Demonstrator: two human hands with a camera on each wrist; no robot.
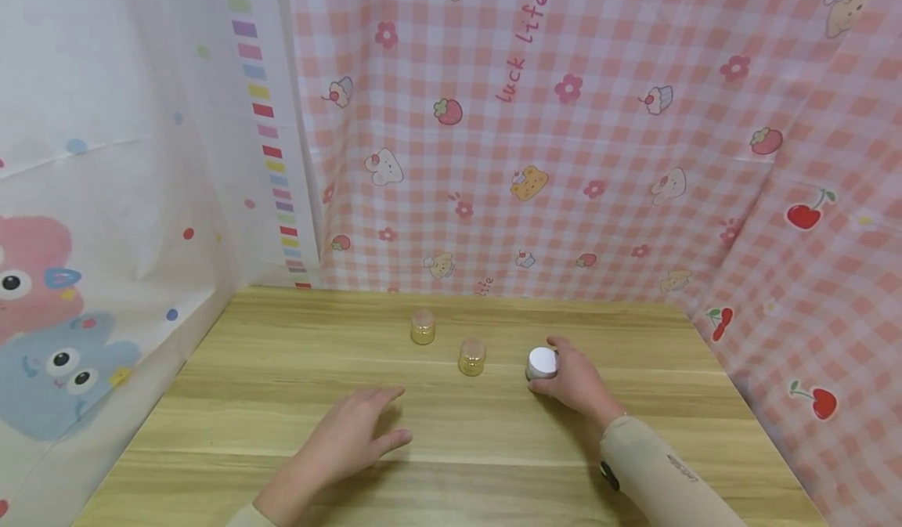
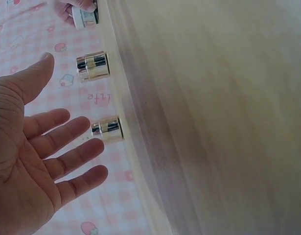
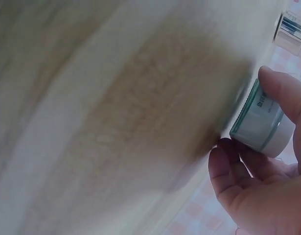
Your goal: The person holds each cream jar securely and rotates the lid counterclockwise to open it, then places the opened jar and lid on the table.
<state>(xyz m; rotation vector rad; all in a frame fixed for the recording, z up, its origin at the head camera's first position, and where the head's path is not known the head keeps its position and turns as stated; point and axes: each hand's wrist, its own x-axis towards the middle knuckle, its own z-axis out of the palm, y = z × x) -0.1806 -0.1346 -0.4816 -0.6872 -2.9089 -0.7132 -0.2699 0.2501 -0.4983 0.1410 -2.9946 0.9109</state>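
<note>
- White-lidded jar, one, squat: right of centre in the head view, at the tabletop. Upright, lid uppermost, base down; its axis runs about square to the table. In the right wrist view that axis slants, base toward upper left, lid toward lower right; the pale body has a green edge at the base and small dark print, too small to read.
- Right hand: right of centre in the head view, holding the white-lidded jar by its sides, thumb on one side, curled fingers on the other.
- Left hand: lower left of centre in the head view, holding nothing; fingers extended and thumb spread well apart, palm showing in the left wrist view.
- Nearer gold jar: centre of the head view, upright, pinkish top uppermost, between the other two jars and apart from both.
- Farther gold jar: upper left of the nearer one, matching, upright; top points left in the left wrist view.
- Wooden table: light, grained, across the lower half of the head view.
- Pink checked cloth: upper centre and right, with cherries, strawberries, cupcakes.
- White cloth: left side, with cartoon figures.
- Beige sleeve: lower right, on the right arm.
</note>
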